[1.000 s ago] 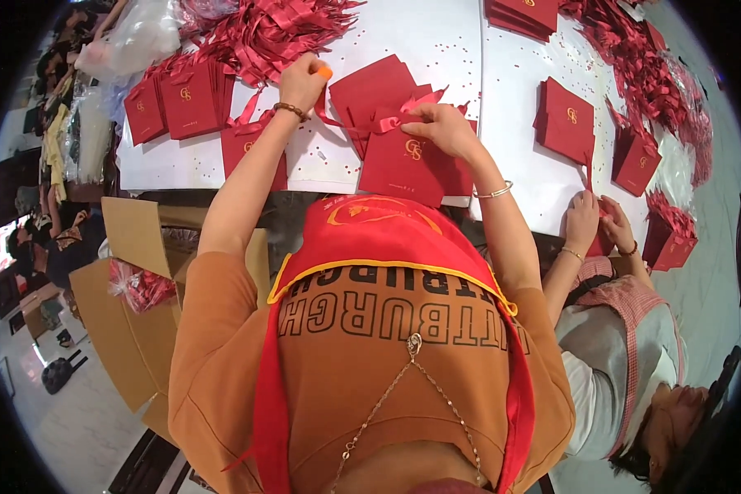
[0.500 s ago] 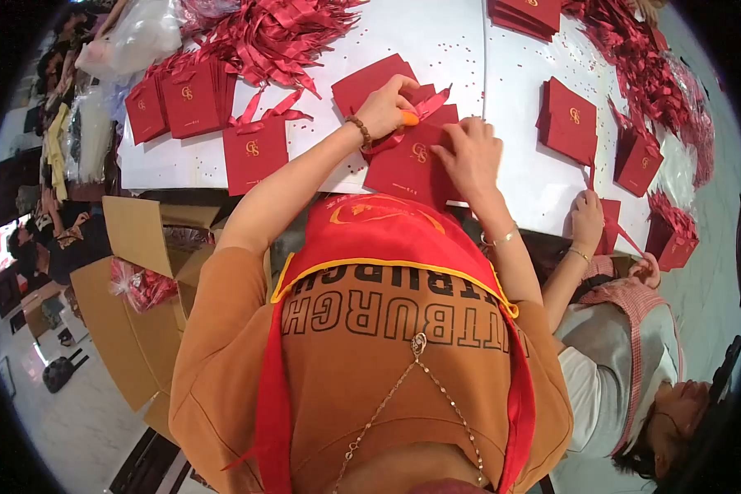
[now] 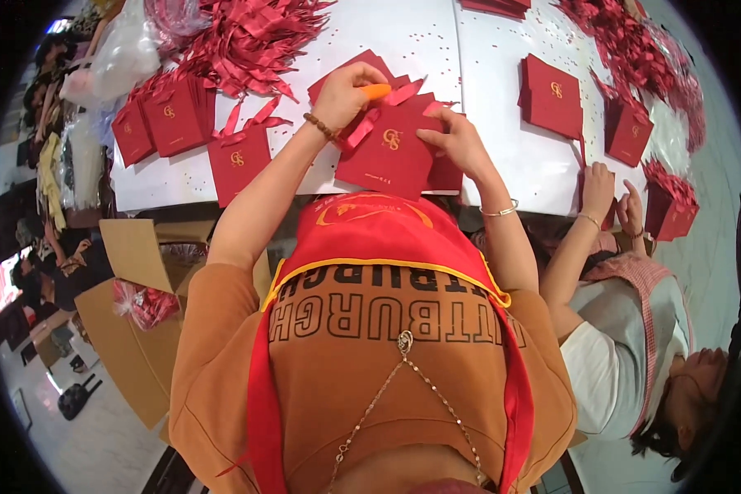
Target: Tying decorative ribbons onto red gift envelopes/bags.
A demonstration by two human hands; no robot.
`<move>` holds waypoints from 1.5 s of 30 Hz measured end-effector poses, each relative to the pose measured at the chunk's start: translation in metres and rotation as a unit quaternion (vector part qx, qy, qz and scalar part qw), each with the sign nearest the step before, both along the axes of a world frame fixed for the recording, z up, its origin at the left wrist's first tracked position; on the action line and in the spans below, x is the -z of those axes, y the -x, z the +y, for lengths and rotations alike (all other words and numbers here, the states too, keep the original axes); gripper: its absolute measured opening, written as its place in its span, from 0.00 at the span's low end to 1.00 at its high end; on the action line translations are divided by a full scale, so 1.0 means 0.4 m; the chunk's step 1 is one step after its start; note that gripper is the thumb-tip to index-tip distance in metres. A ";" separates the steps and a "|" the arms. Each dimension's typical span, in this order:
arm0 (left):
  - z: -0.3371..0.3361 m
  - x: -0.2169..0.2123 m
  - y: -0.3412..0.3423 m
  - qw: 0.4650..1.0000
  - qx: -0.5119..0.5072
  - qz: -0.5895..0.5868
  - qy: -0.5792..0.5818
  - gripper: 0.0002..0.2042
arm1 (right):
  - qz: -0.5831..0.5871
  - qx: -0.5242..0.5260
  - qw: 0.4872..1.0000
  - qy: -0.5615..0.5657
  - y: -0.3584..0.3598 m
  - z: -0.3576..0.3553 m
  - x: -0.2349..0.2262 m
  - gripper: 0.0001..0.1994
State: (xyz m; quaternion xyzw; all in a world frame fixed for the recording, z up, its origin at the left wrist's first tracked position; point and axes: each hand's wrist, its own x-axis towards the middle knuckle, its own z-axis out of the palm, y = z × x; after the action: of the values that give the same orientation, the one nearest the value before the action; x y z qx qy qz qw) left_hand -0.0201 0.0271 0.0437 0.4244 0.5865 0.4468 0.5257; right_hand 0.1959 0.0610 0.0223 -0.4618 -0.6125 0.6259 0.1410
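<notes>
A red paper bag (image 3: 384, 155) with a gold emblem lies flat in front of me, over other red bags. My left hand (image 3: 343, 100) is closed on an orange tapered tool (image 3: 376, 91), just above the bag's top edge. A pink-red ribbon (image 3: 361, 130) loops at the bag's upper left, and another piece of ribbon (image 3: 405, 90) lies by the tool's tip. At the bag's upper right edge, my right hand (image 3: 459, 142) grips it, thumb on the front. A short ribbon end shows beside the right fingertips.
Red bags (image 3: 173, 117) and a ribboned bag (image 3: 240, 162) stand left of a ribbon heap (image 3: 255, 41). More bags (image 3: 552, 97) lie right. A co-worker's hand (image 3: 598, 191) works there. An open cardboard box (image 3: 132, 329) stands below the table's left edge. Small red bits dot the white table (image 3: 502, 173).
The orange tool in my left hand has drawn back up and left from the bag's top edge. My right fingers have curled in at its upper right, where a ribbon end now shows.
</notes>
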 end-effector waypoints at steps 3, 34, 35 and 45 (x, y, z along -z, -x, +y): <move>-0.026 -0.014 -0.039 0.996 0.072 0.037 0.033 0.07 | 0.013 0.004 1.000 0.028 0.000 -0.006 0.010 0.10; -0.049 0.043 -0.141 0.942 0.060 0.329 -0.025 0.04 | 0.023 -0.009 1.000 -0.003 0.003 -0.018 0.009 0.13; -0.051 0.047 -0.140 0.942 0.060 0.329 -0.025 0.04 | 0.012 -0.007 1.000 -0.026 0.006 -0.024 -0.006 0.13; -0.040 0.038 -0.133 0.970 0.076 0.231 0.016 0.09 | -0.037 -0.030 0.984 -0.174 0.000 -0.038 0.017 0.12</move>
State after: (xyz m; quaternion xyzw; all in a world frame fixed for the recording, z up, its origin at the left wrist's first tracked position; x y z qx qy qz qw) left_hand 0.0332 0.0109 0.0285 0.5510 0.6654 0.2861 0.4145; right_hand 0.1961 0.0457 0.0155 -0.4347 -0.7302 0.4964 0.1775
